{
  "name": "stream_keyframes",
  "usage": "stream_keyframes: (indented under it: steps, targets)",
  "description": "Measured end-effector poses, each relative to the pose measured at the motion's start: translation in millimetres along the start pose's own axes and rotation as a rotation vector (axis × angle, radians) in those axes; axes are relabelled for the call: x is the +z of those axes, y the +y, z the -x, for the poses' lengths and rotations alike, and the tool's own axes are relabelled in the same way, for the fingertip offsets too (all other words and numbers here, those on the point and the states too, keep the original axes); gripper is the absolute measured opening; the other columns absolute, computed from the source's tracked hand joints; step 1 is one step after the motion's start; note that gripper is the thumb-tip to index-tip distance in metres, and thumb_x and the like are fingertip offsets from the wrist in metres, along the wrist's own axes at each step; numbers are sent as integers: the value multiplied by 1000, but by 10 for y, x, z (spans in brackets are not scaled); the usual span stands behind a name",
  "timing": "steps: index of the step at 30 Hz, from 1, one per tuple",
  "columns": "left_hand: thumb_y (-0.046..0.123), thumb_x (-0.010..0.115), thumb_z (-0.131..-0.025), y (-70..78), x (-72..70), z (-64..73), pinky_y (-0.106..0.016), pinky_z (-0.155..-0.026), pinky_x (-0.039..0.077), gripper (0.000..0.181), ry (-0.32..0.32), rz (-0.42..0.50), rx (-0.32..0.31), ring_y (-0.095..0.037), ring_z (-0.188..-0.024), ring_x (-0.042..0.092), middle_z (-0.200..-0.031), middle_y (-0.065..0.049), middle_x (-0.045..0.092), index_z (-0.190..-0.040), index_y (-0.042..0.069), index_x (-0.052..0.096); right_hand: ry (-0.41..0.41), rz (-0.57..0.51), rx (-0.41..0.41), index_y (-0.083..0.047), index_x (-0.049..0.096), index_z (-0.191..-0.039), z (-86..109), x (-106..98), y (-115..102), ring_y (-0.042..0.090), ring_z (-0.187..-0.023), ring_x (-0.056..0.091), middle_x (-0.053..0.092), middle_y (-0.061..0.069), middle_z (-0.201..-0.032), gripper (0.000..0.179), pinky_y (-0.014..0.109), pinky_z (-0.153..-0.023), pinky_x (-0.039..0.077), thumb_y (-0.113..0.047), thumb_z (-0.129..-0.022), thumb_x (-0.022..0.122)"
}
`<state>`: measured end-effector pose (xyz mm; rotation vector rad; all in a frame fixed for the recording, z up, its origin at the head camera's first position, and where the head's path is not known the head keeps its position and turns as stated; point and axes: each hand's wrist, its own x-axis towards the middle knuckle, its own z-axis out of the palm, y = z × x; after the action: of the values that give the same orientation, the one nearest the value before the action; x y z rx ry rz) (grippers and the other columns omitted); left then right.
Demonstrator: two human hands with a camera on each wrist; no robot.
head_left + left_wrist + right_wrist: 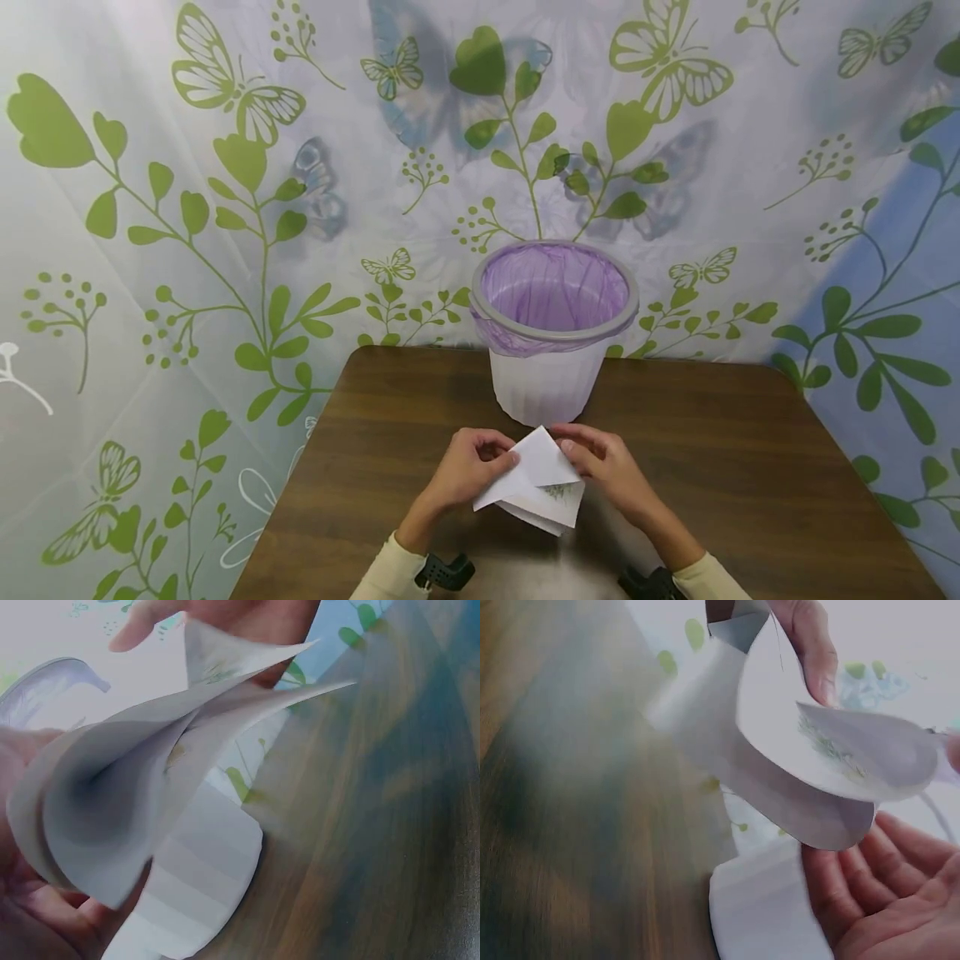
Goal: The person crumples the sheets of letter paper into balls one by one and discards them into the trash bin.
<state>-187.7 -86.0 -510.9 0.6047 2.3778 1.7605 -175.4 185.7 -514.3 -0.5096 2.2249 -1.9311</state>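
Note:
A folded white paper sheet [528, 487] with a printed green sprig is held above the table, one corner turned down over the front as a triangular flap. Its loose layers [112, 802] curl and spread apart in the left wrist view. My left hand [468, 467] grips the left side, thumb on top and fingers behind. On the other side, my right hand [603, 467] holds the paper near its top corner; thumb and forefinger lie close to the flap. Fingers [847, 877] of that hand reach beneath the paper's edge in the right wrist view.
Just beyond the hands stands a white bin [543, 383] with a grey rim and purple liner, on a brown wooden table [712, 442]. A curtain [420, 192] printed with green leaves and butterflies hangs behind. Dark straps [446, 573] circle both wrists.

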Motion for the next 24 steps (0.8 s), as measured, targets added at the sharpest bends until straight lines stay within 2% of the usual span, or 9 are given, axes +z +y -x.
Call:
stream_keyframes:
  steps: [3, 6, 9, 12, 15, 18, 21, 24]
  targets:
    - [11, 82, -97, 2, 11, -3, -19, -62, 56, 7, 80, 22, -23, -6, -69, 70, -90, -12, 82, -100, 6, 85, -31, 30, 30, 3, 64, -145, 6, -2, 14, 16, -103, 75, 74, 24, -130, 43, 28, -87, 63, -16, -107, 71]
    - [11, 82, -96, 0, 29, -9, -20, -62, 57, 7, 126, 20, -41, -6, -70, 71, -91, -12, 83, -99, 6, 85, 0, 50, 24, 1, 68, -138, 6, 30, 36, 16, -96, 75, 76, 22, -123, 40, 29, -81, 64, -13, -102, 78]
    - [13, 82, -96, -4, 53, -18, -20, -62, 57, 7, 146, -13, -49, -5, -70, 70, -89, -10, 82, -96, 6, 85, 74, 69, -28, -2, 73, -128, 7, 75, 50, 14, -87, 73, 78, 19, -115, 30, 29, -72, 63, -6, -99, 79]
    - [13, 80, -96, 1, 78, -25, -20, -62, 57, 8, 141, -53, -47, -4, -69, 69, -88, -7, 82, -94, 7, 85, 143, 114, -116, -7, 78, -117, 3, 111, 52, 11, -82, 70, 78, 14, -106, 23, 28, -66, 61, 3, -96, 78]
    - [10, 75, -97, 5, 94, -19, -27, -62, 63, 11, 74, -41, -44, -3, -69, 69, -91, -8, 82, -98, 5, 85, 199, 174, -226, -12, 80, -106, -2, 135, 51, 8, -83, 69, 79, 9, -100, 26, 24, -65, 58, 10, -93, 77]
    - [7, 70, -97, -2, 101, -5, -49, -66, 68, 19, -60, 53, -53, -5, -71, 71, -97, -12, 81, -108, -1, 83, 248, 208, -326, -15, 82, -98, -8, 149, 59, 9, -90, 72, 80, 9, -101, 31, 21, -70, 59, 14, -90, 77]
    - [7, 66, -101, -21, 104, 4, -70, -75, 63, 27, -191, 189, -88, -10, -71, 73, -101, -15, 79, -120, -8, 78, 285, 214, -370, -17, 84, -91, -12, 155, 68, 11, -98, 75, 80, 7, -103, 37, 18, -77, 60, 19, -87, 77]
    - [12, 63, -106, -28, 109, 4, -78, -79, 58, 30, -246, 254, -121, -12, -70, 74, -100, -11, 78, -122, -10, 76, 298, 205, -398, -18, 85, -88, -10, 163, 64, 14, -102, 76, 80, 9, -105, 43, 16, -83, 59, 23, -83, 74]
